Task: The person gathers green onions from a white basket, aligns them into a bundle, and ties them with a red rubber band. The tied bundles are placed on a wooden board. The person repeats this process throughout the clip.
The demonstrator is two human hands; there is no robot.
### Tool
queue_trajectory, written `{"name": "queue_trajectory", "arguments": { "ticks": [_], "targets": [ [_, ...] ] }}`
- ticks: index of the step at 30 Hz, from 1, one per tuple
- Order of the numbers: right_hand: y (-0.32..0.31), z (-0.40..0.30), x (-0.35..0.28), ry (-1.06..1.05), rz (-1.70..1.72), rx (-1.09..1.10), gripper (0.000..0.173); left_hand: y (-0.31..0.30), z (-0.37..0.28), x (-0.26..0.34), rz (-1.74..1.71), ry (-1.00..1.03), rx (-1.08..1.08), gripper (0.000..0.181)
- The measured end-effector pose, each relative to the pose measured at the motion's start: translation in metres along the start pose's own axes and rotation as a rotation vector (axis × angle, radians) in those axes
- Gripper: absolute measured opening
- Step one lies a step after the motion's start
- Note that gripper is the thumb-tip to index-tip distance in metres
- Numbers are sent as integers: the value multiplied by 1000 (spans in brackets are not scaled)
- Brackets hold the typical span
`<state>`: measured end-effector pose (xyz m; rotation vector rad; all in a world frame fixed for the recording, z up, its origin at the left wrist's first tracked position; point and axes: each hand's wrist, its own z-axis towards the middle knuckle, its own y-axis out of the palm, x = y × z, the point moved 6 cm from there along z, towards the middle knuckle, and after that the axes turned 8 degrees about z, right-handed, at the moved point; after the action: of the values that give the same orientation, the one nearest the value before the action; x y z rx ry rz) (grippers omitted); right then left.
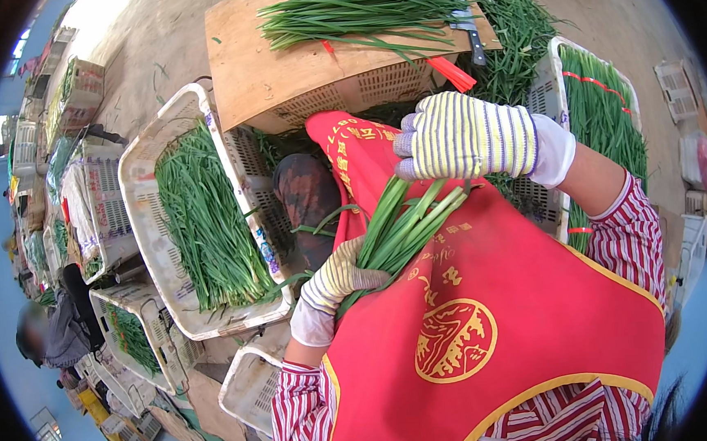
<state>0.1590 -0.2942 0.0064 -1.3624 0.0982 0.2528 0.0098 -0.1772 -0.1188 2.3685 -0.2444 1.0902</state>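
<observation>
A small bunch of garlic chives (413, 232) lies slantwise before my red apron, pale stem ends up and to the right. My left hand (346, 274), in a striped knit glove over a thin white one, is closed around its lower part. Just above the pale ends is my right hand (467, 135), gloved the same way, with its fingers curled in. Whether it pinches any stem is hidden behind the fingers. A larger pile of chives (363, 11) rests across red ties on a wooden board (270, 85). Beside that pile lies a knife (473, 37) with a black handle.
Left of my knee stands a white plastic crate (145, 235) of loose chives. Another crate (556, 83), at right, holds chives bound with red ties. Loose greens (512, 31) heap beyond the board. A person (60, 330) is at far left among more crates.
</observation>
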Motion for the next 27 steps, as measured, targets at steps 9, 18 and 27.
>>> {"name": "queue_trajectory", "arguments": {
  "ticks": [9, 18, 27],
  "targets": [
    [1, -2, -7, -56, -35, -21, 17, -2, 0, -5, -6, 23, 0, 68],
    [3, 4, -7, -120, -109, 25, 15, 5, 0, 5, -320, 134, -6, 69],
    [-9, 1, -24, -237, -214, 135, 22, 5, 2, 4, -417, 91, 90, 65]
  ]
}}
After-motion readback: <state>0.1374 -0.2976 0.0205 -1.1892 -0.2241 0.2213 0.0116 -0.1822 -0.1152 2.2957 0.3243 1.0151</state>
